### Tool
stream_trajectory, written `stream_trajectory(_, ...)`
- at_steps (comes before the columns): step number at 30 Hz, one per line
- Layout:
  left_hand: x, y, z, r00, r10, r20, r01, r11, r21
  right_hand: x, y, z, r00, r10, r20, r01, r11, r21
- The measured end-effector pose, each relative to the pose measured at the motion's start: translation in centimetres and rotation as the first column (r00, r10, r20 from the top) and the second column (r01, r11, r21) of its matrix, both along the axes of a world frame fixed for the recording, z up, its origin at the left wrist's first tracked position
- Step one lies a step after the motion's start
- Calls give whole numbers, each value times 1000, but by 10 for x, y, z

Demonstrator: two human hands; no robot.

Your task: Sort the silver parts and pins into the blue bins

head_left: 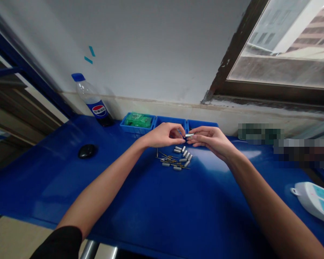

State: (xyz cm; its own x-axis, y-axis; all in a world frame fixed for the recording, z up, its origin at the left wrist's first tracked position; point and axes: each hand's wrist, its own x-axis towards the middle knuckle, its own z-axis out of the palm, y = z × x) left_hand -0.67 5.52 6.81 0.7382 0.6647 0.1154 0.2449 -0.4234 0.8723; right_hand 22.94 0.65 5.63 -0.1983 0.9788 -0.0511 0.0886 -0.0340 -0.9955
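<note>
In the head view, a small silver cylinder (189, 135) is in the fingertips of the right hand (214, 140), raised over the blue table (151, 208) just in front of the blue trays (137, 130). Its long axis runs roughly left to right, nearly level, with one end pointing at the left hand (166, 135). The right hand pinches it narrowly between thumb and fingers. The left hand's thumb and forefinger curve toward each other just beside that end; whether they hold anything I cannot tell.

Below the hands lie loose silver cylinders (183, 160), some pointing left to right, others slanting away to the upper right. Thin brass-coloured rods (171, 157) cross one another among them, mostly lengthwise to the left and right.

The bottle (99, 109) by the wall wears a blue label with Pepsi's red, white and blue emblem; the white characters on it are too small to read surely. A green packet (138, 119) sits in the leftmost tray.
</note>
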Motion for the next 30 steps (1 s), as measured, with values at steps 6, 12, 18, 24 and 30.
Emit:
stream_trajectory(6, 3, 4, -3, 992, 56, 113, -49, 997, -65, -3, 0, -8, 995, 91, -40, -91, 996, -16)
stream_trajectory(12, 0, 10, -7, 971, 205, 127, -206, 979, -5, -4, 5, -16, 959, 67, 277, -92, 993, 79)
stream_trajectory(18, -3, 19, -19, 912, 398, 98, -408, 904, 123, -7, 6, -34, 713, 21, 701, -228, 952, 204)
stream_trajectory(24, 2, 12, -14, 960, 266, 90, -280, 937, 210, -22, 2, -43, 676, -49, 735, -169, 961, 219)
stream_trajectory(30, 5, 11, -15, 981, 181, 69, -193, 945, 263, -27, 1, -47, 683, -72, 727, -113, 973, 203)
